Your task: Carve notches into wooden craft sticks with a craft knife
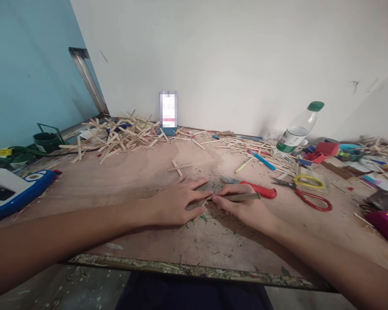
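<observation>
My left hand point(184, 202) lies on the wooden tabletop point(116, 189) with its fingers spread. Its fingertips rest against a small pale sliver of wood point(208, 199), partly hidden. My right hand point(242, 206) is closed in a pinch around a narrow, flat, brownish strip point(247, 197) whose end sticks out past the knuckles; its exact kind is unclear. The two hands nearly meet at the fingertips. Just beyond my right hand lies a red utility knife point(261, 190), blade out to the left. Past my left hand sits a pair of crossed wooden sticks point(180, 168).
Scissors point(310, 196) with yellow and red handles lie to the right. Farther back stand a water bottle point(294, 133), a blue pen point(261, 160) and a lit phone point(168, 110). Loose sticks point(123, 135) pile up along the wall. A blue-and-white device point(22, 189) is at left.
</observation>
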`<state>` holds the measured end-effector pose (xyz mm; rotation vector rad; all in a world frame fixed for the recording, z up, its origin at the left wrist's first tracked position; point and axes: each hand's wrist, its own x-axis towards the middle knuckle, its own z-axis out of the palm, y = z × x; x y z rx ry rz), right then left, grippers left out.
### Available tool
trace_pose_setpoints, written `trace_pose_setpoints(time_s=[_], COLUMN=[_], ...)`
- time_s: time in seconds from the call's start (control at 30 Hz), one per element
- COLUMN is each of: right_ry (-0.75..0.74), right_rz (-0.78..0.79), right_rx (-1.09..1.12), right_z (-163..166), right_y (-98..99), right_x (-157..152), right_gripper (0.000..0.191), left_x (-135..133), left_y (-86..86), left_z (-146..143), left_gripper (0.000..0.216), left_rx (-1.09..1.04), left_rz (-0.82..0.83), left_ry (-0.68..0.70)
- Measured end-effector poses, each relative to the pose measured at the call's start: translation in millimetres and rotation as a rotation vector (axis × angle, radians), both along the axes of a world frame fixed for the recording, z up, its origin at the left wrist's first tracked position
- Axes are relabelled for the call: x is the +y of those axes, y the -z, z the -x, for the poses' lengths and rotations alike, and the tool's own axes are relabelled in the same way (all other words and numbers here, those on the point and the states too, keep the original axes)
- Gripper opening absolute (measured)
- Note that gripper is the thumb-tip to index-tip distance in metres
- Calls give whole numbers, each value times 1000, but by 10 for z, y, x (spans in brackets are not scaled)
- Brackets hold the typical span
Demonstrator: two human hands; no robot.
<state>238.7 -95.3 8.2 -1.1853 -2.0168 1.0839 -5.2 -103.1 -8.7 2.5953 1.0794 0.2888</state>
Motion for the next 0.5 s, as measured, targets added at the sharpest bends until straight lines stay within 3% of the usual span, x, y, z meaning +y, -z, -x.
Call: trace_pose_setpoints(time_s=[0.37, 0.5], right_ry=[8, 20], right_rz=[5, 10], right_rx=[13, 13], right_z=[30, 52], right_y=[20, 42], right_x=[-15, -36], right_gripper=[37, 38], left_x=[-37, -71], left_y=[-12, -21], left_z=[-13, -34], left_gripper=[49, 48], left_rx=[31, 99], left_rz=[-38, -130], left_ry=[-10, 10])
